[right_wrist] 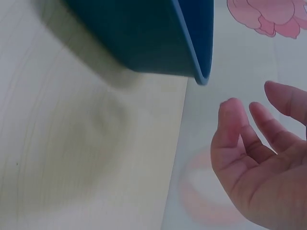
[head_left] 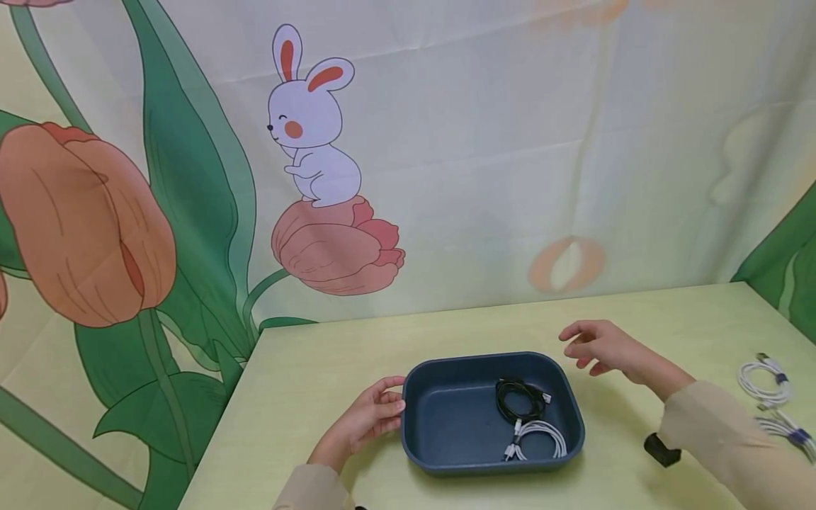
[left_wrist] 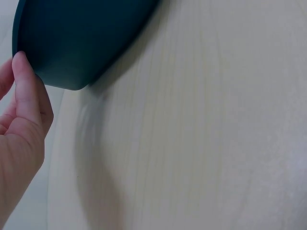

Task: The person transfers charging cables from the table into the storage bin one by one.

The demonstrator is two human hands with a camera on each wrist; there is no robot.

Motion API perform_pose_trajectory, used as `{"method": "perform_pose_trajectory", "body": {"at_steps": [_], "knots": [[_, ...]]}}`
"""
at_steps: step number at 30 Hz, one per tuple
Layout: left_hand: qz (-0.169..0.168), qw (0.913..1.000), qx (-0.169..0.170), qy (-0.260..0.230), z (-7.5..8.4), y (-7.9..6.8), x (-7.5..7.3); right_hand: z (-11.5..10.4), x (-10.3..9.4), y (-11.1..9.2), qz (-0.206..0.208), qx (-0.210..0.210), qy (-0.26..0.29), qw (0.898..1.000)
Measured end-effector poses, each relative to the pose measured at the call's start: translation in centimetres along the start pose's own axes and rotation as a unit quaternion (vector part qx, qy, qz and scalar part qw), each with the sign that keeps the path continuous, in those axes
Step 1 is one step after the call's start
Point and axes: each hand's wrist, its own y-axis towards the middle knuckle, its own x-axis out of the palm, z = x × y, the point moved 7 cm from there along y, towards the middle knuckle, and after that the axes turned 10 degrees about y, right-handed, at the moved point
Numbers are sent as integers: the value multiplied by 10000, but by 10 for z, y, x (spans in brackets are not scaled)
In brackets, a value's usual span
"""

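A dark blue rectangular bin (head_left: 446, 425) sits on the table, with a coiled black cable (head_left: 508, 407) and a coiled white cable (head_left: 556, 433) in its right part. At the bin's left end, my left hand (head_left: 372, 416) touches the outside near the rim. The left wrist view shows those fingertips (left_wrist: 24, 72) against the wall of the bin (left_wrist: 72, 43). My right hand (head_left: 602, 346) hovers beyond the bin's right back corner, apart from it. Its fingers are loosely bent and hold nothing, as the right wrist view (right_wrist: 259, 163) also shows.
Two coiled white cables lie at the table's right side, one farther back (head_left: 761, 386) and one nearer (head_left: 787, 428). A small black object (head_left: 661, 450) is by the right sleeve. Behind the pale table (head_left: 306, 375) hangs a printed curtain (head_left: 472, 177).
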Motion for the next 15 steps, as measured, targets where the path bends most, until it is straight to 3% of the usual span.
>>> {"method": "perform_pose_trajectory", "body": {"at_steps": [15], "knots": [[-42, 10000, 57, -16, 0, 0, 0, 8, -21, -16, -72, 246, -102, 9996]]}}
